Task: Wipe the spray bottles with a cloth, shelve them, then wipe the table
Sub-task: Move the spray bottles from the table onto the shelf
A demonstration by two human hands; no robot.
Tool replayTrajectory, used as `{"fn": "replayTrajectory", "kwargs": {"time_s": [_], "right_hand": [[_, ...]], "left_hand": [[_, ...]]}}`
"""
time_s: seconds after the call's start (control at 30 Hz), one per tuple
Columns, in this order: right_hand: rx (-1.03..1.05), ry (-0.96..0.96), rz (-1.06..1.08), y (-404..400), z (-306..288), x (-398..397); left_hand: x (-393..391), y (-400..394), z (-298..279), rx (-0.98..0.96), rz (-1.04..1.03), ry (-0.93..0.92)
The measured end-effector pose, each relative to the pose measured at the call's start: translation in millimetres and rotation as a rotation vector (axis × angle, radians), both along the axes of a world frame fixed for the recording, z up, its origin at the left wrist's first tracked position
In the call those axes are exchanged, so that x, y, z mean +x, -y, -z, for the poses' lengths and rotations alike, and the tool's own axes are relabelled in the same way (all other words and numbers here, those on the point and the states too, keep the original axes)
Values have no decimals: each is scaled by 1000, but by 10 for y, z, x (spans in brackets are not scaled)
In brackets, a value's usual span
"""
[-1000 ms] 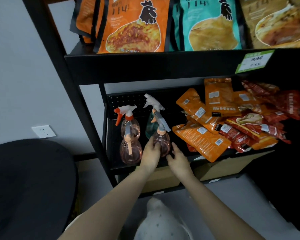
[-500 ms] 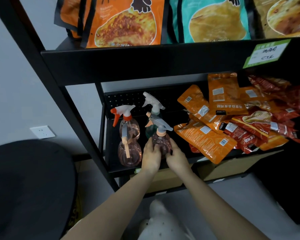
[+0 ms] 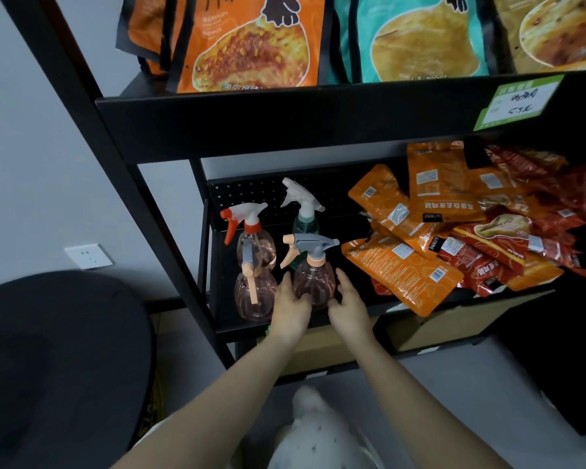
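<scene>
Pink bottle (image 3: 313, 282) stands on our black shelf (image 3: 285, 328) | our left hand (image 3: 290, 308) and right hand (image 3: 349, 308) hold its sides | packets (image 3: 403, 269) lie beside.

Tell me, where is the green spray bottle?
The green spray bottle with a white trigger stands at the lower shelf's back, behind the pink bottle with a grey trigger, left of orange packets.
</scene>
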State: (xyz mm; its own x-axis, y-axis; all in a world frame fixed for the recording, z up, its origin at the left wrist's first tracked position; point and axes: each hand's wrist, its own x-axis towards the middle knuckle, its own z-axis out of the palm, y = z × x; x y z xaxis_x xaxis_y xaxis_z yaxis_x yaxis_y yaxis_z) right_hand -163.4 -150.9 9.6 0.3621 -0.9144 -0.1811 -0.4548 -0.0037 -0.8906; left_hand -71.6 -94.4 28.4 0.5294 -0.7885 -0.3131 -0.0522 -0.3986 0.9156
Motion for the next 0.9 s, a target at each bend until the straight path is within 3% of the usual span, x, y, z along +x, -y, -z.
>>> {"fn": "replayTrajectory", "kwargs": {"time_s": [0.27, 0.57, 0.9], "right_hand": [[-52, 4, -39, -54, 57, 0], [72, 23, -129, 193, -40, 32], [-43, 69, -98, 43, 8, 8]], "left_hand": [[35, 183, 406, -96, 54, 53], [-110, -80, 69, -37, 76, 47], [59, 122, 173, -45, 77, 99]]}}
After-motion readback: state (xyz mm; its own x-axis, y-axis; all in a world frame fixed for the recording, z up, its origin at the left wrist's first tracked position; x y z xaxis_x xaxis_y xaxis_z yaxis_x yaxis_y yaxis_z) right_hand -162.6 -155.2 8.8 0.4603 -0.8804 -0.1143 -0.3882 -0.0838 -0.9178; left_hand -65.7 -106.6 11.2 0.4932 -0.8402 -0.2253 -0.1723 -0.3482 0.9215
